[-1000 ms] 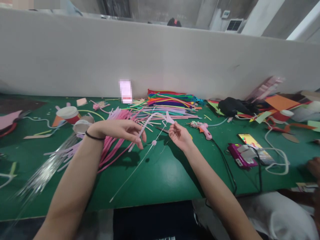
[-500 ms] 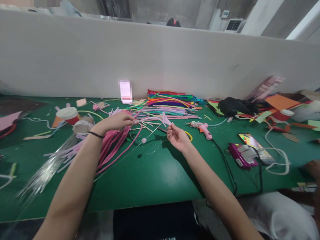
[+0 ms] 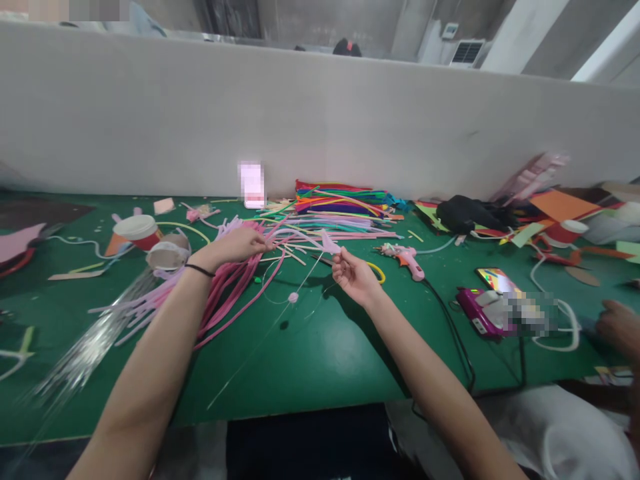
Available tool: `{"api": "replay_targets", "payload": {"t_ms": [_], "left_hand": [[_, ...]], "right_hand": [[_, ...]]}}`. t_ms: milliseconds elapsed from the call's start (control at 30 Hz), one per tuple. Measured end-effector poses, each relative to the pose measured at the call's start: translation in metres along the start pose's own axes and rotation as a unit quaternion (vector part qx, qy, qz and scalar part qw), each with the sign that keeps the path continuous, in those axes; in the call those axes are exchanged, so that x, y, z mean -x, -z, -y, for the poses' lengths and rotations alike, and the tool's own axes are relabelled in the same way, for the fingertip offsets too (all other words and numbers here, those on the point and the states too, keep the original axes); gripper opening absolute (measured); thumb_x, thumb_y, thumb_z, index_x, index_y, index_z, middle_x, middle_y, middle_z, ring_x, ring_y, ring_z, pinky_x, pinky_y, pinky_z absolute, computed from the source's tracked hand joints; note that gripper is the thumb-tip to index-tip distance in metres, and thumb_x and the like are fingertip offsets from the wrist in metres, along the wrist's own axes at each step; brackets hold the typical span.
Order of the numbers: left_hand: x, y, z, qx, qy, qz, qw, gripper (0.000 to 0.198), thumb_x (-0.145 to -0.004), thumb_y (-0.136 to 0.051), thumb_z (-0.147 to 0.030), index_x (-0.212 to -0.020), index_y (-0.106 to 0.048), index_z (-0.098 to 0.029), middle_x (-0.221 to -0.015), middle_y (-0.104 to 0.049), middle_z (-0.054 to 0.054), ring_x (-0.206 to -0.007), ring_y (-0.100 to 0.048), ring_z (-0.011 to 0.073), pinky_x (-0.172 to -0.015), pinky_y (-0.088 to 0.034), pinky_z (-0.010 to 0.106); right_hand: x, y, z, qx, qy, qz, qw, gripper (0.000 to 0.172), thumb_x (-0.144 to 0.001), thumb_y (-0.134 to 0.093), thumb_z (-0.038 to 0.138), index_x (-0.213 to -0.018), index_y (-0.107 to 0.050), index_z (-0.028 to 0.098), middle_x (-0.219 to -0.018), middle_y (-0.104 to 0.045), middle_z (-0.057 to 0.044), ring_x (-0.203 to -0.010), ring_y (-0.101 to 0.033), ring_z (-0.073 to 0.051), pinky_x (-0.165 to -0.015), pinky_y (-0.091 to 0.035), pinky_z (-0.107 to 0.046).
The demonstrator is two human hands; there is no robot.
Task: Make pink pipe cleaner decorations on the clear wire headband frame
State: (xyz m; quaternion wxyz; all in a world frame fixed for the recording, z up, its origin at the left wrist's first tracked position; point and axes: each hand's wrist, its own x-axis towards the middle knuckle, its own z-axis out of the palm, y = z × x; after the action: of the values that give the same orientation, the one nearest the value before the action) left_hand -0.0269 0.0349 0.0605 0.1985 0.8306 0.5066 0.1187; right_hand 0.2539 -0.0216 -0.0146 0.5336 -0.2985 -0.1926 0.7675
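Pinched in the fingers of my right hand (image 3: 353,273) is a pale pink pointed piece (image 3: 329,244), from which a thin clear thread runs down. A small pink bead-like lump (image 3: 293,298) hangs on that thread above the green table. My left hand (image 3: 245,244) is over the near end of the pipe cleaners, its fingers closed on the end of a pale curved strip (image 3: 300,232) that reaches toward the pink piece. Dark pink pipe cleaners (image 3: 230,293) lie under my left wrist.
A pink glue gun (image 3: 407,260) lies right of my right hand, its black cord trailing forward. Colourful pipe cleaners (image 3: 340,200) and an upright phone (image 3: 253,185) stand by the partition. Paper cups (image 3: 137,230) are at left. Another person's hand (image 3: 620,327) is at far right.
The thread with the pink lump has swung down and slightly right. My left hand has shifted a little right. The other person's hand at far right reaches further into view.
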Motion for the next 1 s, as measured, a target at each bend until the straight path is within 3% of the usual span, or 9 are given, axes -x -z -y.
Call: {"api": "replay_targets", "payload": {"t_ms": [133,267,467,667,833,1000], "left_hand": [[0.005,0.015,0.001,-0.082,0.048,-0.021,0.995,0.044,-0.08,-0.051,-0.055,-0.058,-0.065,-0.02,-0.062,-0.065,0.007,-0.058,-0.055,0.0207,-0.06,-0.034,0.029],[0.01,0.025,0.008,-0.097,0.082,-0.006,0.992,0.04,-0.08,-0.049,-0.049,-0.059,-0.067,-0.02,-0.064,-0.069,0.008,-0.061,-0.06,0.0221,-0.063,-0.038,0.029],[0.016,0.034,0.005,-0.117,0.096,-0.104,0.983,0.037,-0.078,-0.051,-0.04,-0.097,-0.077,-0.021,-0.088,-0.077,0.008,-0.083,-0.067,0.0273,-0.073,-0.047,0.032],[0.018,0.026,-0.026,-0.114,0.036,-0.176,0.977,0.047,-0.085,-0.044,-0.04,-0.119,-0.07,-0.02,-0.11,-0.074,0.008,-0.099,-0.068,0.0266,-0.087,-0.048,0.034],[0.02,0.014,-0.055,-0.063,-0.02,-0.173,0.983,0.051,-0.085,-0.04,-0.028,-0.131,-0.061,-0.019,-0.12,-0.07,0.006,-0.1,-0.067,0.0223,-0.09,-0.049,0.032],[0.023,0.01,-0.069,-0.033,-0.074,-0.138,0.987,0.063,-0.085,-0.035,-0.018,-0.148,-0.041,-0.017,-0.134,-0.061,0.008,-0.107,-0.063,0.021,-0.097,-0.046,0.034]], "right_hand": [[0.004,-0.003,-0.005,0.11,0.037,0.001,0.993,0.021,-0.079,-0.075,0.033,-0.081,-0.06,0.018,-0.069,-0.064,0.003,-0.052,-0.061,-0.007,-0.045,-0.051,-0.016],[0.007,-0.008,-0.014,0.204,0.023,0.021,0.978,0.03,-0.075,-0.077,0.042,-0.08,-0.059,0.018,-0.07,-0.062,0.003,-0.053,-0.063,-0.008,-0.046,-0.051,-0.017],[0.012,-0.013,-0.033,0.372,0.026,0.119,0.92,0.039,-0.075,-0.072,0.054,-0.076,-0.057,0.018,-0.066,-0.063,0.001,-0.061,-0.067,-0.013,-0.06,-0.056,-0.025],[0.014,-0.014,-0.045,0.488,0.062,0.177,0.852,0.031,-0.079,-0.071,0.045,-0.088,-0.063,0.016,-0.077,-0.068,-0.003,-0.069,-0.064,-0.013,-0.068,-0.051,-0.026],[0.014,-0.017,-0.049,0.478,0.067,0.174,0.858,0.035,-0.079,-0.071,0.045,-0.097,-0.064,0.016,-0.074,-0.064,0.0,-0.062,-0.056,-0.01,-0.059,-0.044,-0.022],[0.017,-0.021,-0.048,0.442,0.03,0.187,0.877,0.042,-0.074,-0.074,0.05,-0.098,-0.067,0.016,-0.071,-0.061,0.001,-0.055,-0.049,-0.008,-0.05,-0.036,-0.019]]}}
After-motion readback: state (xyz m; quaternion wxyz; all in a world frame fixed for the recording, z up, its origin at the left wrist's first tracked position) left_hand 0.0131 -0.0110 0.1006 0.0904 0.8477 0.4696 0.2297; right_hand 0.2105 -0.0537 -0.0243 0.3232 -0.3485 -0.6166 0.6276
